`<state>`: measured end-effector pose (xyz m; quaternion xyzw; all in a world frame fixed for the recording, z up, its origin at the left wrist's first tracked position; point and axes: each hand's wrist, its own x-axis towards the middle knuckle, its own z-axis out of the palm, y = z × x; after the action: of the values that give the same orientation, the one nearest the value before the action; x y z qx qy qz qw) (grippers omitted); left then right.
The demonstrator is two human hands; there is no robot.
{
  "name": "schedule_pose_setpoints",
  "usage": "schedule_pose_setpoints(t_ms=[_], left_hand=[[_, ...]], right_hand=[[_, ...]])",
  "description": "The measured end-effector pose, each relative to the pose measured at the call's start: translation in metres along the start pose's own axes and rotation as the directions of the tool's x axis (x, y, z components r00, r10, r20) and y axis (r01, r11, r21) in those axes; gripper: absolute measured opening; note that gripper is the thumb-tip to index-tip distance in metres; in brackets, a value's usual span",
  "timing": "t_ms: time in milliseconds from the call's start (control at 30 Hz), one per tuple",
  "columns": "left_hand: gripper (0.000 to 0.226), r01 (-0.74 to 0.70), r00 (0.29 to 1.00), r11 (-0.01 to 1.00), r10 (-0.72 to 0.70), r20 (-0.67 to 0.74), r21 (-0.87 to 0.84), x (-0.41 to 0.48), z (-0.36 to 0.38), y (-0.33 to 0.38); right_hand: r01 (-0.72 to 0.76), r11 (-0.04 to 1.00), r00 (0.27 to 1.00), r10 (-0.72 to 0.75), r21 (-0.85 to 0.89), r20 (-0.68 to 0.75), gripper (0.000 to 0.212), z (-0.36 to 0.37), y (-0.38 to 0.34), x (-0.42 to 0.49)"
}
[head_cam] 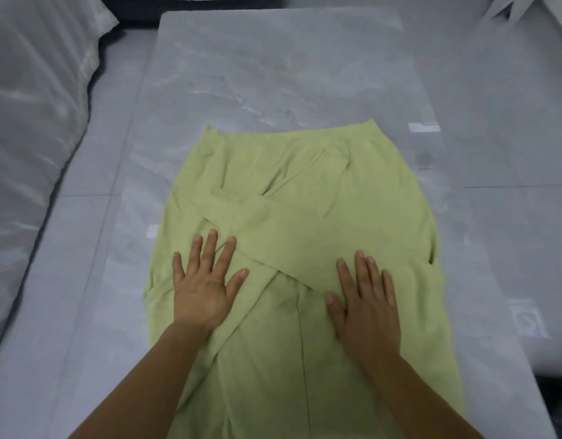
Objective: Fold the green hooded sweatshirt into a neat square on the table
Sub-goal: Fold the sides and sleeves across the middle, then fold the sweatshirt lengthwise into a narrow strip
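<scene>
The light green hooded sweatshirt lies flat on the grey marble-patterned table, its ribbed hem at the far end. Both sleeves are folded in and cross over the body in an X. The hood end is toward me and partly hidden by my arms. My left hand rests flat, fingers spread, on the left sleeve where it crosses. My right hand presses flat, fingers apart, on the right side of the crossing. Neither hand grips the cloth.
A large pale plastic-wrapped bundle lies on the grey tiled floor to the left of the table. Bare tabletop stretches beyond the hem. A white object sits at the top right corner.
</scene>
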<state>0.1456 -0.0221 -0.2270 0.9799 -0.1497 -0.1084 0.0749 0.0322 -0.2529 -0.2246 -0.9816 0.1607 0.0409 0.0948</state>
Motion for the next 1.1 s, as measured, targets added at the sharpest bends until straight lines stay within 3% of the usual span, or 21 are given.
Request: schedule_pose_setpoints(t_ms=[133, 233, 300, 333, 400, 467, 533, 633, 767, 833, 967, 1100], left_hand=[[0.081, 0.016, 0.999, 1.000, -0.016, 0.041, -0.008, -0.001, -0.005, 0.001], [0.081, 0.010, 0.998, 0.990, 0.000, 0.066, -0.144, -0.001, -0.014, 0.001], [0.069, 0.079, 0.992, 0.953, -0.103, -0.068, -0.294, -0.013, -0.023, -0.002], [0.065, 0.161, 0.966, 0.919, -0.221, -0.132, -0.359, -0.022, -0.027, -0.006], [0.064, 0.349, 0.877, 0.807, -0.461, -0.139, -0.476, -0.044, -0.030, -0.013], [0.065, 0.470, 0.780, 0.608, -0.626, -0.022, -0.641, -0.059, -0.034, -0.017], [0.064, 0.512, 0.700, 0.396, -0.707, 0.103, -0.762, -0.063, -0.037, -0.018], [0.055, 0.534, 0.658, 0.279, -0.730, 0.185, -0.798, -0.058, -0.039, -0.024], [0.026, 0.488, 0.713, 0.274, -0.673, 0.198, -0.828, -0.055, -0.047, -0.028], [0.026, 0.432, 0.749, 0.295, -0.644, 0.157, -0.852, -0.058, -0.051, -0.026], [0.040, 0.338, 0.818, 0.342, -0.568, 0.094, -0.877, -0.074, -0.050, -0.013], [0.053, 0.278, 0.863, 0.389, -0.503, 0.050, -0.878, -0.082, -0.046, -0.007]], right_hand=[[-0.006, 1.000, 0.999, 0.006, -0.009, 0.041, 0.065, -0.001, -0.001, -0.002], [-0.003, 1.000, 0.999, 0.003, -0.003, 0.039, 0.065, -0.001, 0.001, -0.001], [0.015, 1.000, 0.999, -0.015, -0.009, 0.038, 0.065, 0.000, 0.001, -0.001], [0.021, 1.000, 0.999, -0.021, -0.009, 0.044, 0.065, 0.000, 0.001, -0.001], [0.010, 1.000, 0.999, -0.011, 0.022, 0.049, 0.067, -0.002, 0.000, -0.001], [0.013, 0.995, 1.000, -0.014, 0.100, 0.010, 0.068, -0.008, -0.011, 0.005], [0.115, 0.971, 0.993, -0.106, 0.211, -0.053, 0.067, -0.016, -0.038, 0.019], [0.273, 0.884, 0.962, -0.245, 0.378, -0.121, 0.061, -0.023, -0.101, 0.049], [0.224, 0.779, 0.966, -0.259, 0.586, -0.025, 0.052, -0.027, -0.174, 0.083], [0.149, 0.772, 0.966, -0.246, 0.617, 0.075, 0.051, -0.023, -0.196, 0.096], [0.065, 0.830, 0.951, -0.219, 0.555, 0.217, 0.062, -0.016, -0.229, 0.110], [0.108, 0.922, 0.957, -0.198, 0.372, 0.214, 0.075, -0.006, -0.248, 0.117]])
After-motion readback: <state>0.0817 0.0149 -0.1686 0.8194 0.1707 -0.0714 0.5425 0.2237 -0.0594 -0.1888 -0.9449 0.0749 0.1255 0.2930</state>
